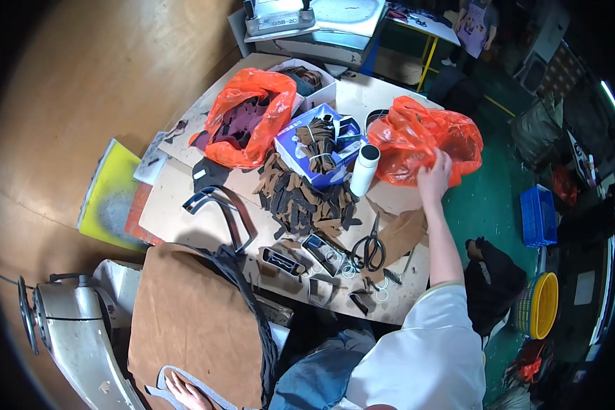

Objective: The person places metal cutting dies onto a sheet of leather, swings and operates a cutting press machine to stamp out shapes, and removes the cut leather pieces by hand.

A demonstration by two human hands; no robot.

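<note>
My right hand (pixel 434 174) reaches across the table and grips the crumpled edge of an orange plastic bag (pixel 424 137) at the far right. A white bottle (pixel 364 169) stands just left of that hand. Only the fingers of my left hand (pixel 182 391) show, at the bottom edge, lying on a brown leather sheet (pixel 191 321). A grey curved metal frame (pixel 205 391) crosses over them, and I cannot tell whether they grip it.
A second orange bag (pixel 249 116) holds dark pieces at the back left. Close by are a blue box (pixel 301 150), a heap of brown and black cut-outs (pixel 307 201), black scissors (pixel 369 249) and metal cutting dies (pixel 219 205). A grey machine (pixel 68 335) stands near left.
</note>
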